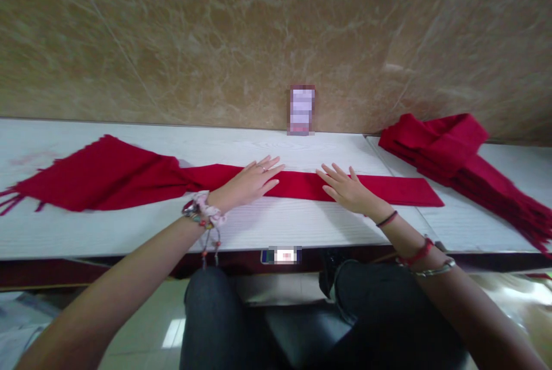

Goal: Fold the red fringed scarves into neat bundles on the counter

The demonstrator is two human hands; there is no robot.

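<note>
A red scarf [302, 185] lies lengthwise across the white table, folded into a narrow strip from the middle to its right end. On the left it fans out wide, with a fringe at the tip. My left hand [248, 182] rests flat on the strip, fingers spread and pointing right, with bracelets and a scrunchie at the wrist. Farther right, my right hand [347, 189] lies on the same strip with its fingers stretched out to the left. A bare stretch of scarf shows between the two hands. Neither hand grasps the cloth.
More folded red scarves [448, 151] lie in a heap at the right, fringes hanging toward the front edge. Behind the white table [129, 235] rises a brown marbled wall [194, 42]. A blurred-out upright card [302, 108] leans there. My knees are below the table's front edge.
</note>
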